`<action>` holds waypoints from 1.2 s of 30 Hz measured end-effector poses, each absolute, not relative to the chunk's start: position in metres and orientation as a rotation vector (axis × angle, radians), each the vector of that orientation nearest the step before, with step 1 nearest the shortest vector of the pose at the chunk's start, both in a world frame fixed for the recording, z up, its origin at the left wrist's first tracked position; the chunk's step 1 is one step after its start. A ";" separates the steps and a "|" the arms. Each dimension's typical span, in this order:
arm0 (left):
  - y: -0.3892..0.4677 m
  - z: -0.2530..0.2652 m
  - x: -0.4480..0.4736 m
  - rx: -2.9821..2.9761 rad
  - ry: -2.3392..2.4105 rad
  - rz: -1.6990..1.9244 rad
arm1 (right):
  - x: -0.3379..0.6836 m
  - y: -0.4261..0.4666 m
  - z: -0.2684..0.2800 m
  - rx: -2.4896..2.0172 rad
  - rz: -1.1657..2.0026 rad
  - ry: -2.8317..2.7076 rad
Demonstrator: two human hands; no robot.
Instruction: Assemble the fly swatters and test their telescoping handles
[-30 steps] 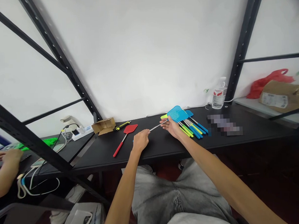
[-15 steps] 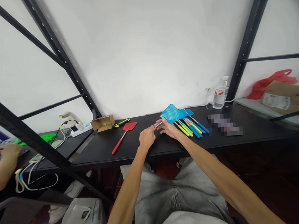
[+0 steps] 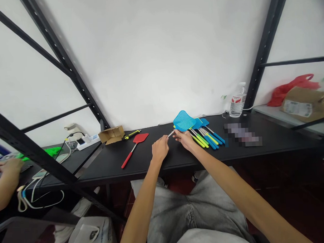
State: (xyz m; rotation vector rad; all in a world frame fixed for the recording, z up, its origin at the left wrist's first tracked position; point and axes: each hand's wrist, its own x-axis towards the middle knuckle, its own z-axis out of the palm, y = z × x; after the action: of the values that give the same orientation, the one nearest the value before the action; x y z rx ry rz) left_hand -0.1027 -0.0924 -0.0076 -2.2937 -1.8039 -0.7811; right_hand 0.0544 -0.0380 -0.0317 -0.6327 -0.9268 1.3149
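Both hands are on a blue fly swatter (image 3: pixel 183 121) with a perforated head, held a little above the black table. My left hand (image 3: pixel 160 148) is closed around its handle, most of which is hidden in the fist. A short length of metal rod shows between the hands. My right hand (image 3: pixel 184 140) pinches that rod just below the head. Right beside it lie several blue and yellow-green fly swatters (image 3: pixel 211 143) in a fanned row, partly covered by the held one. Left of my hands, a red fly swatter (image 3: pixel 140 138) lies on the table.
An open cardboard box (image 3: pixel 112 134) and a yellow-black cutter-like tool (image 3: pixel 132 134) lie at the back left. A water bottle (image 3: pixel 236 101) stands at the back right, near a blurred object (image 3: pixel 243 134). Black shelf posts (image 3: pixel 93 106) flank the table. Another person's hand (image 3: pixel 10 167) is far left.
The blue swatter's head has tilted up and shifted slightly left. More of the rod shows between my hands, and my right hand's fingers have drawn in on it.
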 end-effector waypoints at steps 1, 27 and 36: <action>-0.092 -0.008 -0.102 -2.308 -1.804 -0.766 | 0.054 -0.037 -0.032 -0.648 1.285 -0.921; -0.085 -0.015 -0.105 -2.485 -1.740 -0.703 | 0.086 -0.019 -0.034 -0.713 0.949 -0.724; -0.092 -0.010 -0.104 -2.357 -1.776 -0.747 | 0.065 -0.041 -0.032 -0.750 1.095 -1.322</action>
State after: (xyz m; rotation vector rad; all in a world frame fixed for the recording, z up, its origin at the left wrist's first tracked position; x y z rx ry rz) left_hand -0.1036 -0.0923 -0.0099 -2.3568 -1.7758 -0.7474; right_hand 0.0648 -0.0415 -0.0323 -0.7498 -1.3223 1.0950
